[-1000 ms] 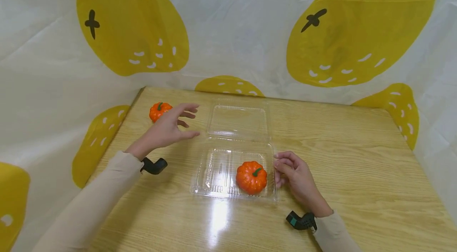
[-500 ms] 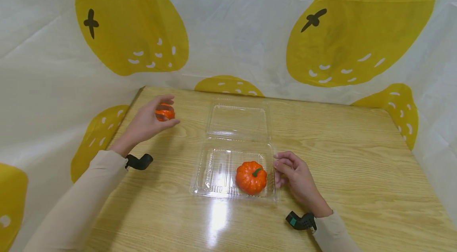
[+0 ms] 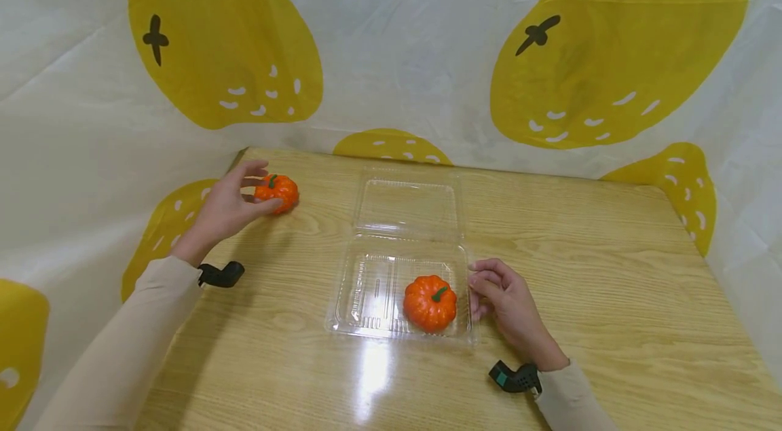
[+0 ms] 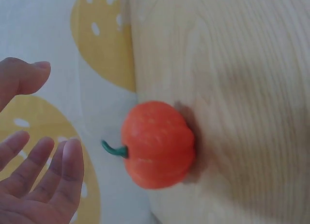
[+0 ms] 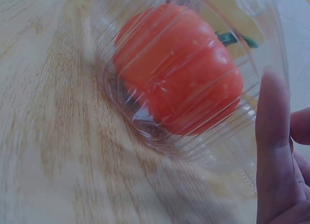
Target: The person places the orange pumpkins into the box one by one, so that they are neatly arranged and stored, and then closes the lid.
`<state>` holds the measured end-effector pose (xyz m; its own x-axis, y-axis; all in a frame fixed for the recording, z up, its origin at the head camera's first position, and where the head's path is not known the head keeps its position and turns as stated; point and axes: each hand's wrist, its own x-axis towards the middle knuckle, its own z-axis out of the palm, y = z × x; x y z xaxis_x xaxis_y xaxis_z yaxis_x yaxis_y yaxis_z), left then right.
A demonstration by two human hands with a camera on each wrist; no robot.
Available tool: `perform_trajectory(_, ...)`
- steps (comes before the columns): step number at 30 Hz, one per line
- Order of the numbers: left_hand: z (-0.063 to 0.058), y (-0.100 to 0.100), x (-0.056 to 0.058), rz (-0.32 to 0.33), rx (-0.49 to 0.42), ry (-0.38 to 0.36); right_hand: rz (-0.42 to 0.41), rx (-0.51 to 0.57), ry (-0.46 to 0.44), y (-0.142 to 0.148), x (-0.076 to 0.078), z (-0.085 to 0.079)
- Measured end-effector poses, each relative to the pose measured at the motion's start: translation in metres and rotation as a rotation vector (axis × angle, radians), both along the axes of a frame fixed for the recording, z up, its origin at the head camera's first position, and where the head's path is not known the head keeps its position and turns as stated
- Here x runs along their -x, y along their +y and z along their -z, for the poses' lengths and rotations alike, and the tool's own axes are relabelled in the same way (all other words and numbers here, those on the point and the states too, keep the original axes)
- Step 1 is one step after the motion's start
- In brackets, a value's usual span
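Note:
A small orange toy pumpkin [image 3: 284, 192] with a green stem sits on the table at the far left. My left hand [image 3: 226, 208] hovers by it, thumb and fingers spread. In the left wrist view a gap shows between the fingers [image 4: 72, 168] and that pumpkin [image 4: 160, 146]. A clear plastic clamshell container [image 3: 373, 332] lies at the middle with its lid [image 3: 406, 207] folded back. A second toy pumpkin [image 3: 430, 304] rests in the right part of its base. My right hand [image 3: 504, 302] pinches the base's right rim between thumb and fingers.
The wooden table [image 3: 599, 268] ends at a white cloth wall [image 3: 403, 64] printed with yellow fruit, at the back and both sides. Black wrist cameras [image 3: 514, 377] sit on both wrists.
My left hand has moved left, from near the container to the pumpkin at the far left. My right hand, the container and both pumpkins have stayed in place.

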<state>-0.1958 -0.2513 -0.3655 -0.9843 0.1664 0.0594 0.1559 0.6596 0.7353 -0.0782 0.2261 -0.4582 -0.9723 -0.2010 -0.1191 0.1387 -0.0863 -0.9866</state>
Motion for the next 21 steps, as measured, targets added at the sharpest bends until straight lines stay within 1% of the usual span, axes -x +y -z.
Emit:
perform_trajectory(6, 0.010, -0.009, 0.003, -0.014, 0.022, 0.020, 0.002, 0.007, -0.010, 0.001, 0.000, -0.001)
perform_trajectory(10, 0.016, -0.015, 0.005, -0.033, 0.035, 0.008, 0.005, 0.000, -0.013, 0.001, 0.001, 0.001)
perform_trajectory(18, 0.028, -0.023, 0.010, -0.072, 0.031, -0.022, 0.012, -0.002, -0.014, 0.000, 0.000, 0.002)
perform_trajectory(21, 0.033, -0.026, 0.012, -0.077, 0.042, -0.026, 0.012, -0.005, -0.007, 0.000, 0.000, 0.002)
